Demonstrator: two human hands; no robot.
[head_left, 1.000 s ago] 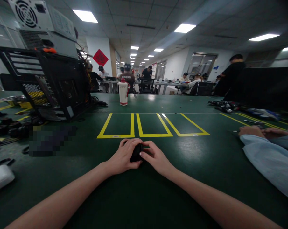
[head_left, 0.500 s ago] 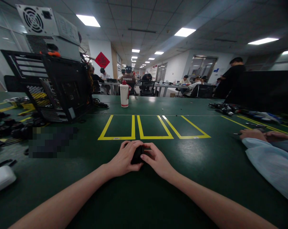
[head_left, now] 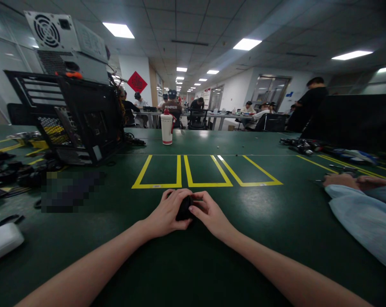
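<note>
A small, dark, rounded object (head_left: 184, 209) sits between my two hands, just in front of the yellow tape outlines (head_left: 208, 185). My left hand (head_left: 170, 213) is wrapped round its left side, with the fingers over the top and the thumb below. From the other side, my right hand (head_left: 208, 212) grips its right edge between bent fingers and thumb. The fingers cover much of the object, so its exact kind cannot be made out. Beneath both hands is the green tabletop (head_left: 193, 264).
At left stands an open black computer case (head_left: 93, 119) with a power supply (head_left: 65, 32) on top. A white bottle (head_left: 166, 128) stands farther back. Cables (head_left: 300, 146) lie at right, near a co-worker's sleeved arm (head_left: 359, 209). A white object (head_left: 4, 242) lies at lower left.
The view has shifted very slightly. My hands keep the same hold on the dark object. At right, the co-worker's hand has moved slightly.
</note>
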